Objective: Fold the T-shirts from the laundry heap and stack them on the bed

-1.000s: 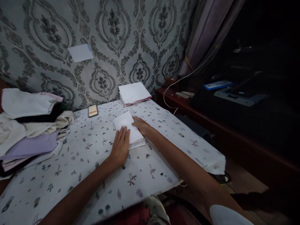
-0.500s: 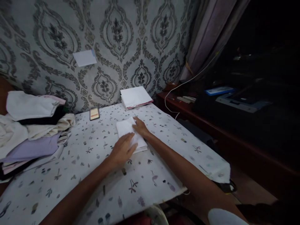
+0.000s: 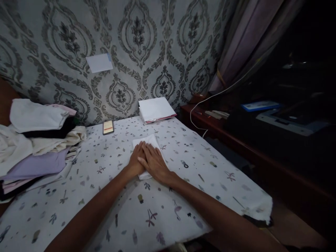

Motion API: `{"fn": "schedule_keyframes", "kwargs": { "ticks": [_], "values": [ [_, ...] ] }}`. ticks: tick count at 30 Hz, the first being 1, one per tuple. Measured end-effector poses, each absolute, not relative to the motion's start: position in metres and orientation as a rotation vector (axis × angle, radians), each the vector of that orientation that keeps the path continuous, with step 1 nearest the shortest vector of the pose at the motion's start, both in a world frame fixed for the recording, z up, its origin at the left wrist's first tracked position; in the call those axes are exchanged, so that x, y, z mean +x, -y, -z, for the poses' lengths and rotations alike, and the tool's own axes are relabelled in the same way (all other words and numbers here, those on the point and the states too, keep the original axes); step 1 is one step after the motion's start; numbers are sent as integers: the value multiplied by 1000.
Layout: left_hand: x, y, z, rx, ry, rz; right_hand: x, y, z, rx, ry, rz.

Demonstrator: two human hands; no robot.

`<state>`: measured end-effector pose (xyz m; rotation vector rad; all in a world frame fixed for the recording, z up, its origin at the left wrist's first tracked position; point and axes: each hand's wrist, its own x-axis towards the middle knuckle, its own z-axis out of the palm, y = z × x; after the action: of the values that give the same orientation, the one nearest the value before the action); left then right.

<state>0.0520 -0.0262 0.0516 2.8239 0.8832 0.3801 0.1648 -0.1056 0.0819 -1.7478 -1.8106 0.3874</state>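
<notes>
A folded white cloth (image 3: 146,139) lies on the patterned table cover (image 3: 126,206), near the middle of the view. My left hand (image 3: 137,160) rests flat on its left part, fingers stretched away from me. Beside it, my right hand (image 3: 155,161) lies flat on the right part, its thumb reaching over toward the left hand. Both hands are open and press down on the cloth without gripping it. Most of the cloth is hidden under them; its far edge and a near corner show.
A pile of folded clothes (image 3: 39,140) stands at the left. A phone-like device (image 3: 108,127) lies near the wall. A white stack (image 3: 157,109) sits at the table's far edge. On the right, a white cable (image 3: 207,99) hangs by a dark red ledge (image 3: 223,131).
My right hand has come from the cloth's far right edge to lie flat beside my left hand. My left hand has straightened its fingers forward. The view has shifted slightly.
</notes>
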Motion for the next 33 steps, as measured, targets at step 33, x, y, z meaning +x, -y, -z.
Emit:
{"fn": "schedule_keyframes", "kwargs": {
  "ticks": [33],
  "values": [
    [41, 97, -55, 3054, -880, -432, 232, 34, -72, -1812, 1386, -334]
  ]
}}
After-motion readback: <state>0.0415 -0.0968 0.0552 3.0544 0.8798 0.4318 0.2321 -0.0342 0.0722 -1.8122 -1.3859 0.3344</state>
